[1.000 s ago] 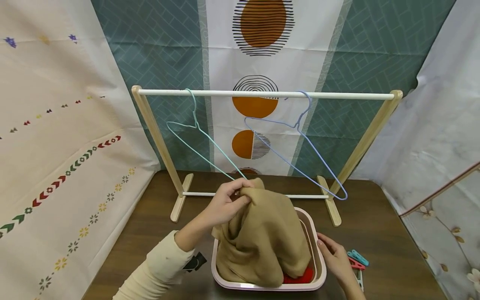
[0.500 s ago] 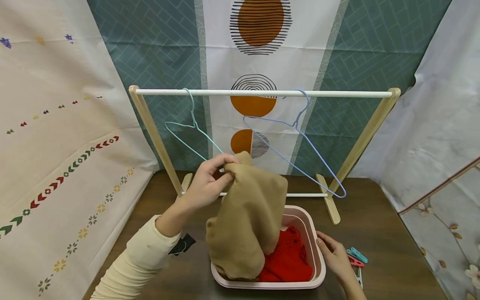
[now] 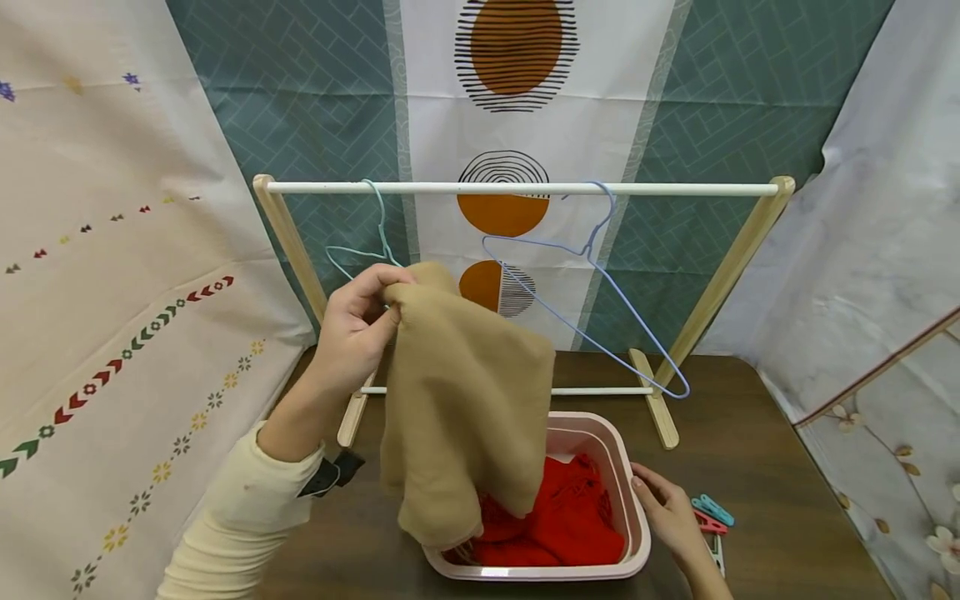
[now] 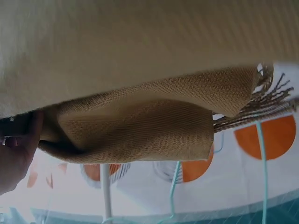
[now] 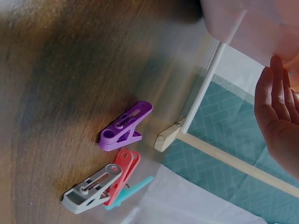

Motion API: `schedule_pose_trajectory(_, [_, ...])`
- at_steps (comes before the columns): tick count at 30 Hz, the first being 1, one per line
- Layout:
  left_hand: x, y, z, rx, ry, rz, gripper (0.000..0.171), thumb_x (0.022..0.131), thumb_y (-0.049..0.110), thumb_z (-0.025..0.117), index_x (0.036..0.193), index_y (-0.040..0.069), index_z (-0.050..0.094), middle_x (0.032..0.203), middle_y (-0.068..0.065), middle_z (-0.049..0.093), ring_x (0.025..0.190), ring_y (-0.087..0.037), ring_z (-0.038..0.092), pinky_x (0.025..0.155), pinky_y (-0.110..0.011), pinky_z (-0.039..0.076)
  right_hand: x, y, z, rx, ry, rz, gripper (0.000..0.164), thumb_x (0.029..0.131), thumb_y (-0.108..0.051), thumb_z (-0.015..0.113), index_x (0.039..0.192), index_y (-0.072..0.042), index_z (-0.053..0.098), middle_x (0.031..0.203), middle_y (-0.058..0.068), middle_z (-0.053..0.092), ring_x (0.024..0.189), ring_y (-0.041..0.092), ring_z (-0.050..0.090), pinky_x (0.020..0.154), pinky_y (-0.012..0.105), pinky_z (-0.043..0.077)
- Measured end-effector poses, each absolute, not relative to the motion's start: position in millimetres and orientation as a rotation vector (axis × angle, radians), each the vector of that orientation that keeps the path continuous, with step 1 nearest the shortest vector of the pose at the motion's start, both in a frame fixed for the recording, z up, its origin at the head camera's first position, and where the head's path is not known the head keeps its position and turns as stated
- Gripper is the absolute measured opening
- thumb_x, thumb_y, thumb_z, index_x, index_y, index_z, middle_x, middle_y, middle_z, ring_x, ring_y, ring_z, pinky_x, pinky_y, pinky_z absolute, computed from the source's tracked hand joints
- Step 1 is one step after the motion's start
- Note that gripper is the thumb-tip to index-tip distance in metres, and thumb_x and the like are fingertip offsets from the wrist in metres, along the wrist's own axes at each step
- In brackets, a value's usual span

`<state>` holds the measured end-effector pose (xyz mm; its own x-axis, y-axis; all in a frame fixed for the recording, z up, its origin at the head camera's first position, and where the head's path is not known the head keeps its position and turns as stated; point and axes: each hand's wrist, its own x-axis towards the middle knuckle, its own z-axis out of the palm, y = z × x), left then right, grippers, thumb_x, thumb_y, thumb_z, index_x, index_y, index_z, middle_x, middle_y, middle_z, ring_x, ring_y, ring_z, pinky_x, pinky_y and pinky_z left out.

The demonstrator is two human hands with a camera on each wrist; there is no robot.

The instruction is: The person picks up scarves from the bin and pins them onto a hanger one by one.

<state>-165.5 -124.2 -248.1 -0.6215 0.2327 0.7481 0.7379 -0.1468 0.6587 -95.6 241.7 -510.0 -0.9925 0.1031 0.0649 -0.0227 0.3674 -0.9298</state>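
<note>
A dark brown wood-grain table (image 3: 780,467) spreads around a rectangular pale pink plastic basin (image 3: 540,573), in which a bright red fringed cloth (image 3: 581,521) lies crumpled. At the basin's right side, the right hand (image 3: 672,512) has its fingers extended, tips touching the outer wall and gripping nothing. Over the basin's left part, the left hand (image 3: 356,321), below a cream ribbed sleeve (image 3: 232,517), pinches the top edge of a tan woven cloth (image 3: 465,400) between thumb and curled fingers. The tan cloth hangs in soft folds, matt and fine-ribbed, with twisted brown tassels along an edge in the left wrist view; whether its lower end touches the red cloth is hard to tell. Right of the basin lie turquoise (image 3: 712,508), coral, grey and purple plastic clothespins. Behind the basin stands a pale wooden rack (image 3: 720,283) with white rods, carrying a mint-green hanger (image 3: 382,233) and a periwinkle-blue hanger (image 3: 633,308). Farther behind the basin hangs a teal brick-patterned backdrop (image 3: 750,108) with a white, orange-circled strip, flanked by a cream patterned sheet (image 3: 112,250) and a whitish marbled one (image 3: 885,292).
</note>
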Motion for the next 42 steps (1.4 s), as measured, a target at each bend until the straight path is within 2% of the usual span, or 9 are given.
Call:
schedule_pose_trajectory(6, [-163,-138,-236,-1.074,-1.694,-1.78,0.023,0.087,-0.006,0.051,0.093,0.013,0.061,0.083,0.0,0.056,0.066,-0.01,0.051,0.057,-0.019,0.042,-96,240,-510,-0.082,-2.511,1.715,0.033,0.093,-0.01,0.05,0.118,0.012,0.052,0.113,0.027,0.057,0.089,-0.001,0.055,0.072,0.018,0.047])
schedule_pose_trajectory(12, [-160,-145,-228,-1.021,-1.653,-1.779,0.011,0.086,-0.008,0.05,0.09,-0.003,0.059,0.082,-0.004,0.058,0.061,-0.013,0.05,0.051,-0.019,0.042,-97,242,-508,-0.053,-2.554,1.674,0.034,0.093,-0.011,0.05,0.118,0.012,0.053,0.112,0.026,0.057,0.09,0.001,0.056,0.072,0.019,0.047])
schedule_pose_trajectory(15, [-160,-149,-225,-1.024,-1.625,-1.779,0.009,0.085,-0.01,0.049,0.09,-0.008,0.057,0.079,-0.005,0.057,0.058,-0.014,0.05,0.049,-0.019,0.041,-100,244,-502,-0.009,-2.614,1.583,0.032,0.092,-0.009,0.053,0.117,0.011,0.054,0.109,0.024,0.06,0.09,0.008,0.059,0.072,0.02,0.048])
schedule_pose_trajectory(22, [-159,-159,-225,-1.009,-1.589,-1.785,0.011,0.083,-0.012,0.048,0.09,-0.01,0.057,0.076,-0.006,0.055,0.058,-0.014,0.048,0.049,-0.019,0.04,-114,241,-463,0.229,-2.661,1.174,0.032,0.082,-0.001,0.062,0.112,0.008,0.058,0.092,0.018,0.066,0.075,0.026,0.065,0.063,0.028,0.051])
schedule_pose_trajectory(26, [-159,-162,-232,-1.014,-1.651,-1.723,0.01,0.083,-0.012,0.049,0.09,-0.012,0.055,0.078,-0.005,0.057,0.058,-0.013,0.049,0.049,-0.018,0.04,-133,229,-432,0.445,-2.591,1.113,0.032,0.081,0.001,0.063,0.111,0.008,0.058,0.099,0.021,0.063,0.081,0.032,0.063,0.065,0.038,0.052])
schedule_pose_trajectory(29, [-158,-165,-238,-1.034,-1.659,-1.72,0.009,0.084,-0.01,0.051,0.091,-0.012,0.056,0.079,-0.004,0.057,0.06,-0.013,0.05,0.05,-0.018,0.041,-149,216,-408,0.593,-2.573,1.124,0.032,0.082,-0.001,0.062,0.114,0.007,0.058,0.106,0.022,0.061,0.089,0.032,0.061,0.07,0.042,0.051])
schedule_pose_trajectory(33, [-157,-169,-247,-1.065,-1.633,-1.751,0.008,0.085,-0.006,0.054,0.09,-0.012,0.055,0.08,-0.004,0.057,0.062,-0.014,0.05,0.052,-0.018,0.041,-168,196,-383,0.728,-2.559,1.209,0.033,0.086,-0.005,0.06,0.117,0.005,0.056,0.11,0.019,0.06,0.093,0.029,0.061,0.072,0.035,0.052])
schedule_pose_trajectory(37, [-156,-174,-252,-1.063,-1.618,-1.761,0.012,0.085,-0.003,0.057,0.089,-0.014,0.053,0.079,-0.004,0.057,0.062,-0.014,0.049,0.052,-0.018,0.04,-181,172,-364,0.756,-2.556,1.308,0.033,0.088,-0.009,0.058,0.119,0.004,0.056,0.113,0.019,0.059,0.095,0.027,0.061,0.076,0.033,0.051])
schedule_pose_trajectory(42, [-156,-180,-256,-1.057,-1.617,-1.758,0.009,0.084,-0.007,0.055,0.089,-0.014,0.054,0.08,-0.004,0.058,0.063,-0.013,0.05,0.053,-0.018,0.041,-196,145,-353,0.759,-2.537,1.416,0.032,0.09,-0.015,0.057,0.118,0.002,0.058,0.113,0.016,0.06,0.098,0.025,0.06,0.081,0.039,0.049])
